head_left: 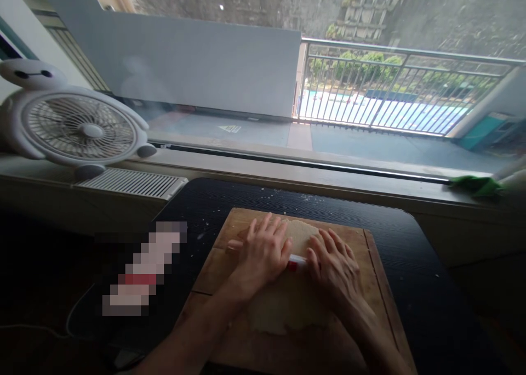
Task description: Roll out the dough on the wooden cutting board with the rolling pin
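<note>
On a wooden cutting board [205, 309] lies a thin, flattened sheet of pale dough [279, 309] with an uneven edge. A rolling pin [298, 259] crosses the dough; its pale middle shows between my hands with a red patch beside it, and one end sticks out on the left. My left hand [265, 249] lies over the pin's left part, fingers stretched forward. Over the right part rests my right hand [335, 260], its fingers extended and slightly spread. Both palms cover much of the pin, and my forearms hide parts of the board.
The board sits on a black table [427, 287] with pale crumbs near its far edge. A white fan [90, 131] stands on the sill at the left, beside the window. A green cloth [476, 186] lies at the right. A blurred-out object [143, 271] is left of the board.
</note>
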`<state>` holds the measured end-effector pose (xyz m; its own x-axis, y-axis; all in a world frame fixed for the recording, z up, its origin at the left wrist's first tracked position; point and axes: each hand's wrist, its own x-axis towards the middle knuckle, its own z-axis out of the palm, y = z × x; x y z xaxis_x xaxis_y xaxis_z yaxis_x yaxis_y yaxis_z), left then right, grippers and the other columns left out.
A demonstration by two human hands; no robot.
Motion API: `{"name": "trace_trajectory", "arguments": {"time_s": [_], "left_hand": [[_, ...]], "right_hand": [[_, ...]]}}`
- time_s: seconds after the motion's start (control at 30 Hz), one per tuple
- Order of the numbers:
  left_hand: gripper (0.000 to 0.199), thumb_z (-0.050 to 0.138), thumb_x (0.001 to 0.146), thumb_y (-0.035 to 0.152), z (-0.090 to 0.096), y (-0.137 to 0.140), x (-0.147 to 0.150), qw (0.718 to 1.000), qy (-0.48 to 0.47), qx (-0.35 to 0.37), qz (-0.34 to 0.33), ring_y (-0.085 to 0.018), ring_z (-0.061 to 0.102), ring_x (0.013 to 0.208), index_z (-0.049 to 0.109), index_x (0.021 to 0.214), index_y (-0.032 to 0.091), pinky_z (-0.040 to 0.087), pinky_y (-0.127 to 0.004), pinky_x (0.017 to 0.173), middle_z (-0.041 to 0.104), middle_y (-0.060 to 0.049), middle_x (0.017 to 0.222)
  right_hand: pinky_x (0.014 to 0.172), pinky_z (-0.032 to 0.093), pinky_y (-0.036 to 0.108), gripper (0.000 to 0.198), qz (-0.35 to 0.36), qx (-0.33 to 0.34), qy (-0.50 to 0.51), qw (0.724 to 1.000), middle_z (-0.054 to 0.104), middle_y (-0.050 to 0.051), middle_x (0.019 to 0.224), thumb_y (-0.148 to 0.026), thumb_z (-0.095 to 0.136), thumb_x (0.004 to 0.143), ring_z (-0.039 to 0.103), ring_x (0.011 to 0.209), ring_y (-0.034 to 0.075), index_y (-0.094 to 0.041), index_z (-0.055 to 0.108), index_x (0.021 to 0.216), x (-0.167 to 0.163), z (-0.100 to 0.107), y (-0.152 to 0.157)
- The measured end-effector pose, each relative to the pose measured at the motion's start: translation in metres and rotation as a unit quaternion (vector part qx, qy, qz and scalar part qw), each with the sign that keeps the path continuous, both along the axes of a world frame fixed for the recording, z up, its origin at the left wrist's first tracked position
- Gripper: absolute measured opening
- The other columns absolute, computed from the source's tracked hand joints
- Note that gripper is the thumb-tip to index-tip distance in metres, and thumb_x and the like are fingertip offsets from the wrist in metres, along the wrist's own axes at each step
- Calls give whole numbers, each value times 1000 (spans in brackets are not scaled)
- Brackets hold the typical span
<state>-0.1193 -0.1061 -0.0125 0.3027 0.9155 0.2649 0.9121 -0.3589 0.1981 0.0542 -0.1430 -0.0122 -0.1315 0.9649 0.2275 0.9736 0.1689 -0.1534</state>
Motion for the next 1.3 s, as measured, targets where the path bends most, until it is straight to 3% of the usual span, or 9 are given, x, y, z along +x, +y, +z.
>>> {"name": "trace_trajectory", "arguments": {"time_s": [0.1,0.2,0.4,0.5,0.7,0.8,1.03,1.1,1.3], "left_hand": [[43,34,90,39,2,31,7,1000,-4,-15,9,-29,36,128,53,123,18,29,-52,102,53,-9,129],[42,35,90,39,3,40,9,1000,-4,-25,7,-28,38,126,54,120,19,30,-51,102,56,-8,126],[43,36,90,39,0,-15,-4,1000,-4,4,-18,-28,29,132,52,125,20,18,-52,108,49,-8,134],[42,36,90,38,0,-26,-7,1000,-8,9,-21,-28,29,132,53,124,21,19,-52,108,50,-8,133],[43,36,89,40,2,32,4,1000,-11,-22,10,-28,36,127,54,122,19,28,-51,103,54,-9,128],[43,36,89,41,2,45,7,998,-4,-51,19,-28,37,126,54,121,19,30,-52,101,54,-9,127],[42,35,90,38,-1,-14,-5,1000,8,6,-22,-28,31,131,52,124,22,20,-52,107,47,-8,136],[41,35,90,38,0,-11,-5,1000,6,8,-16,-29,32,130,53,124,21,22,-52,106,48,-9,134],[39,35,91,37,6,37,1,999,-3,-26,33,-27,41,123,56,116,17,33,-48,100,56,-10,124]], "right_hand": [[101,31,42,35,-20,-6,2,1000,47,7,132,-36,34,90,34,127,24,-23,54,116,4,2,31],[98,33,42,35,-23,-21,3,1000,47,8,131,-37,34,90,37,125,24,-23,54,115,6,3,38],[101,29,42,32,35,-20,3,999,45,4,134,-38,33,92,30,130,24,-28,54,114,4,2,-12],[102,27,41,31,52,-17,7,998,46,3,133,-38,34,92,30,130,23,-29,55,113,3,4,-15],[98,31,40,34,-7,-23,16,1000,48,7,129,-36,34,91,36,124,23,-24,56,113,6,6,43],[98,31,41,37,-25,-36,21,999,46,9,131,-38,34,90,36,124,24,-22,53,117,7,6,50],[102,25,39,30,28,8,14,999,48,3,130,-32,33,91,31,128,22,-27,57,110,3,2,1],[101,26,38,30,34,13,17,999,50,3,127,-31,35,91,32,126,22,-26,57,109,4,2,11],[95,32,35,32,-23,36,49,998,56,8,116,-27,35,89,44,112,21,-18,58,110,0,12,91]]}}
